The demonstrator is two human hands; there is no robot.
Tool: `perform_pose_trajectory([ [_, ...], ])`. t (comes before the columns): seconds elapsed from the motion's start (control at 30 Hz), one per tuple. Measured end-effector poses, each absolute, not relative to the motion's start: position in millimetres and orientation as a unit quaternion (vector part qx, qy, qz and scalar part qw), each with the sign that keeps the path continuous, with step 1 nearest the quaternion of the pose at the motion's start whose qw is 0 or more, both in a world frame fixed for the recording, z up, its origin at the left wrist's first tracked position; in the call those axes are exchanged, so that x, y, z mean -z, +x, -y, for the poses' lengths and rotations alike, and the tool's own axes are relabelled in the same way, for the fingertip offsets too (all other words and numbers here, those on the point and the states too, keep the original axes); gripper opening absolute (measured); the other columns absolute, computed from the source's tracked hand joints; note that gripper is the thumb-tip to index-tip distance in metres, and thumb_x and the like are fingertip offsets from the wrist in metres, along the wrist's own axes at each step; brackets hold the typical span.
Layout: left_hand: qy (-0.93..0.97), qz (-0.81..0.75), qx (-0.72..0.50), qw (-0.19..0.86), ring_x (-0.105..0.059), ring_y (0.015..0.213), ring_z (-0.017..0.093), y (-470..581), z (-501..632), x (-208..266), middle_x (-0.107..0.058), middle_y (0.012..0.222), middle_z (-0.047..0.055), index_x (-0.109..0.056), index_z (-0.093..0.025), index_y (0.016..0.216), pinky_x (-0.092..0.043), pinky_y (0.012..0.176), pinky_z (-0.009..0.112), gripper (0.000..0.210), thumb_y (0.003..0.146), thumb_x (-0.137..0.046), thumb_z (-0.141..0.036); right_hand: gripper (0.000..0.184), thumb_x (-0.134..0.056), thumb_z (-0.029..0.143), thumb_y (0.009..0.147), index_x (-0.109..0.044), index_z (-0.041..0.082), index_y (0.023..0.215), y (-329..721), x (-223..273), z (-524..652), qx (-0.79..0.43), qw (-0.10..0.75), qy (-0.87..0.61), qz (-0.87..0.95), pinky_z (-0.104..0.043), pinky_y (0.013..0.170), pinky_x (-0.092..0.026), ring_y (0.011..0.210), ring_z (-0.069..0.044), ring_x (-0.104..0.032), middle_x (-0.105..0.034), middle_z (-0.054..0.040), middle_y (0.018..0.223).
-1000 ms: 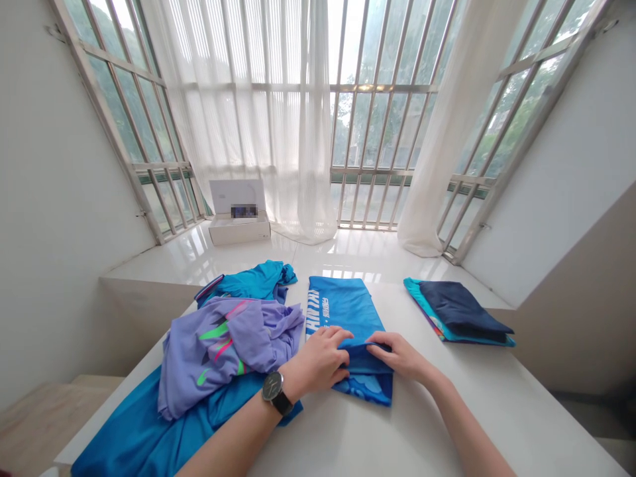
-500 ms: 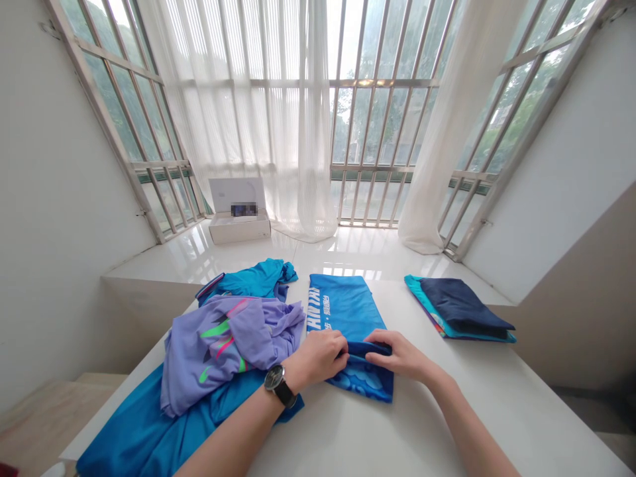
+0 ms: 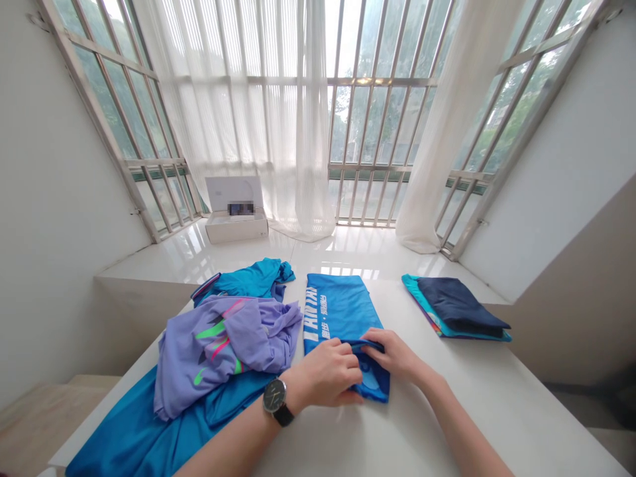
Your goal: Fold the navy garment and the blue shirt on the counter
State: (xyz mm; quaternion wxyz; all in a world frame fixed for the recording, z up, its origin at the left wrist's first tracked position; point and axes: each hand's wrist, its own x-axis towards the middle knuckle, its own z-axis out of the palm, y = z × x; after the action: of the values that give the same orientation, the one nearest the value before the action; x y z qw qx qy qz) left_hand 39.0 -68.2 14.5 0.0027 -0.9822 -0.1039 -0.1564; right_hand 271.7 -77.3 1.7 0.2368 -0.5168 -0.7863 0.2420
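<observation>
A blue shirt [image 3: 342, 301] with white lettering lies folded into a narrow panel on the white table, its near part bunched under my hands. My left hand [image 3: 330, 371], wearing a black-strapped watch [image 3: 276, 400] at the wrist, is curled over the shirt's near left side; its fingertips are partly hidden. At the right edge, my right hand [image 3: 395, 352] pinches a raised fold of the same shirt between thumb and fingers. Left of the shirt, a crumpled lilac T-shirt [image 3: 258, 334] with pink and green marks lies on a larger teal garment [image 3: 134, 421].
Teal clothing [image 3: 253, 278] is heaped behind the lilac T-shirt. A folded stack with a navy garment [image 3: 460, 305] on top lies to the right. An open white box [image 3: 237, 228] stands on the sill by the curtains [image 3: 298, 132] and barred window.
My left hand has shifted slightly down and right towards the shirt's near edge. My right hand still grips the fold, nearly in place. The view has turned slightly.
</observation>
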Motion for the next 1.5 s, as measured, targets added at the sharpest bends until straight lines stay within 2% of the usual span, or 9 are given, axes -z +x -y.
perform_pose_trajectory([
  [0.1,-0.988,0.097,0.117,-0.019,-0.060,0.089,0.020,37.2,72.1,-13.7,-0.070,0.083,0.002,-0.065,-0.021,0.078,-0.043,0.077,0.034,0.020,0.089,-0.067,-0.038,0.021,-0.053,0.032,0.091,-0.070,0.020,0.087,271.9,-2.7,77.2,-0.247,0.239,-0.517,0.784,-0.031,0.075,-0.048,0.079,-0.019,-0.063,-0.070,-0.0039,0.087],
  [0.23,-0.986,0.131,0.086,-0.054,-0.059,0.105,0.023,27.8,72.5,-26.7,-0.073,0.092,0.000,-0.069,-0.023,0.086,-0.042,0.092,0.037,0.007,0.081,-0.070,-0.028,0.021,-0.053,0.033,0.091,-0.070,0.021,0.087,271.5,-5.3,77.7,-0.256,0.239,-0.518,0.780,-0.030,0.076,-0.049,0.079,-0.019,-0.064,-0.070,-0.0038,0.088],
  [0.33,-0.986,0.149,0.071,-0.035,-0.046,0.130,0.030,21.3,73.4,-38.1,-0.068,0.117,0.004,-0.070,-0.022,0.091,-0.036,0.107,0.045,0.015,0.076,-0.071,-0.024,0.022,-0.053,0.033,0.090,-0.071,0.021,0.087,271.3,-5.8,77.9,-0.254,0.238,-0.519,0.781,-0.030,0.074,-0.049,0.078,-0.019,-0.064,-0.070,-0.0039,0.086],
  [0.47,-0.983,0.176,0.059,-0.001,-0.025,0.146,0.036,19.5,77.8,-41.9,-0.045,0.149,0.011,-0.068,-0.021,0.096,-0.025,0.116,0.056,0.021,0.075,-0.070,-0.022,0.023,-0.052,0.034,0.091,-0.071,0.020,0.086,271.6,-4.1,77.7,-0.247,0.240,-0.518,0.783,-0.031,0.075,-0.049,0.079,-0.020,-0.064,-0.070,-0.0048,0.086],
  [0.67,-0.977,0.212,0.027,-0.003,-0.030,0.144,0.037,16.8,79.6,-33.9,-0.033,0.157,0.017,-0.061,-0.019,0.111,-0.036,0.111,0.054,0.033,0.079,-0.067,-0.016,0.025,-0.052,0.036,0.092,-0.070,0.019,0.087,271.5,-3.1,76.5,-0.249,0.237,-0.518,0.783,-0.031,0.075,-0.049,0.079,-0.020,-0.064,-0.070,-0.0056,0.087],
  [0.83,-0.964,0.266,0.014,-0.005,-0.027,0.146,0.041,12.4,77.8,-32.0,-0.020,0.163,0.019,-0.059,-0.019,0.116,-0.036,0.109,0.058,0.037,0.080,-0.065,-0.011,0.025,-0.051,0.036,0.093,-0.071,0.020,0.088,270.8,-5.3,77.3,-0.249,0.232,-0.516,0.786,-0.031,0.077,-0.049,0.082,-0.020,-0.064,-0.071,-0.0053,0.089],
  [1.1,-0.972,0.214,0.080,0.057,-0.055,0.119,0.028,31.5,80.0,-37.2,-0.055,0.138,0.014,-0.065,-0.016,0.100,-0.043,0.102,0.044,0.016,0.095,-0.051,-0.022,0.020,-0.053,0.029,0.089,-0.071,0.021,0.090,271.5,-2.1,76.7,-0.248,0.243,-0.516,0.783,-0.032,0.078,-0.050,0.082,-0.020,-0.066,-0.072,-0.0051,0.089],
  [1.33,-0.968,0.201,0.146,0.027,-0.048,0.127,0.028,42.2,76.1,-16.0,-0.049,0.146,0.009,-0.068,-0.019,0.094,-0.042,0.103,0.044,0.015,0.094,-0.060,-0.032,0.024,-0.050,0.028,0.089,-0.072,0.019,0.085,270.0,-4.3,77.0,-0.254,0.241,-0.514,0.783,-0.031,0.073,-0.049,0.077,-0.020,-0.065,-0.070,-0.0050,0.084],
  [1.5,-0.950,0.267,0.158,-0.036,-0.061,0.108,0.025,44.0,70.3,-10.5,-0.055,0.141,0.006,-0.070,-0.020,0.095,-0.050,0.092,0.041,0.029,0.100,-0.050,-0.040,0.025,-0.051,0.034,0.091,-0.073,0.021,0.090,271.0,-8.3,78.9,-0.263,0.244,-0.512,0.781,-0.032,0.078,-0.050,0.082,-0.021,-0.065,-0.072,-0.0045,0.088],
])
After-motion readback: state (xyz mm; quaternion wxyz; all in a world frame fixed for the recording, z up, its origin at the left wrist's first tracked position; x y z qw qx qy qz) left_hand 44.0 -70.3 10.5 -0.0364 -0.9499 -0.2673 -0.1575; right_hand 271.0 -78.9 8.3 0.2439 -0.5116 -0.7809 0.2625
